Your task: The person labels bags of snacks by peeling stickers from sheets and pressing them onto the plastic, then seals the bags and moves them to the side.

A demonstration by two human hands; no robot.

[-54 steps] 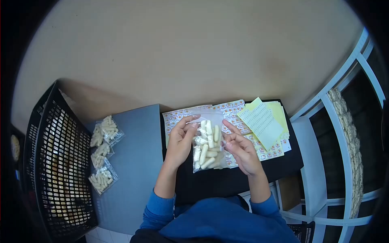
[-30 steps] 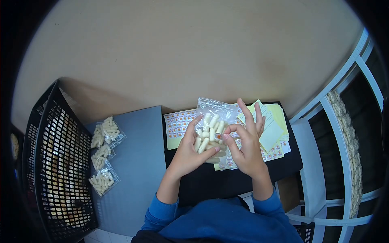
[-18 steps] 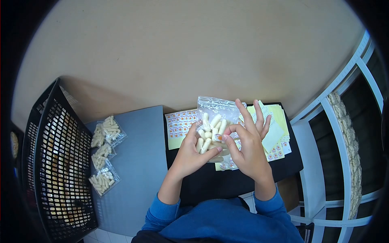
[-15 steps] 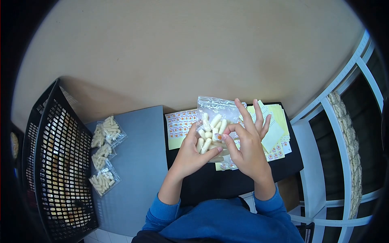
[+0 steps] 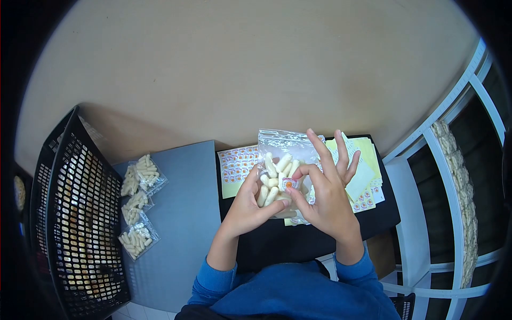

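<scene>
A clear zip bag (image 5: pixel 282 140) of pale, finger-shaped pieces is held up over the black surface. Wrapped round its left side and lower edge is my left hand (image 5: pixel 250 205), its thumb across the front. My right hand (image 5: pixel 326 197) pinches a small round sticker (image 5: pixel 289 183) with an orange centre between thumb and index finger, against the bag's front; its other fingers are spread. Behind the bag lie a sticker sheet (image 5: pixel 237 166) on the left and several yellow and white sheets (image 5: pixel 364 170) on the right.
Filled bags (image 5: pixel 140 239) lie along the left part of a grey table (image 5: pixel 181 224). A black perforated basket (image 5: pixel 80 213) stands at the far left. The black surface (image 5: pixel 266 248) is before me, a white-framed shelf (image 5: pixel 408 213) at the right, a beige wall behind.
The sticker has turned to face the camera more fully and lies against the bag's front. The bag and my fingers have shifted slightly.
</scene>
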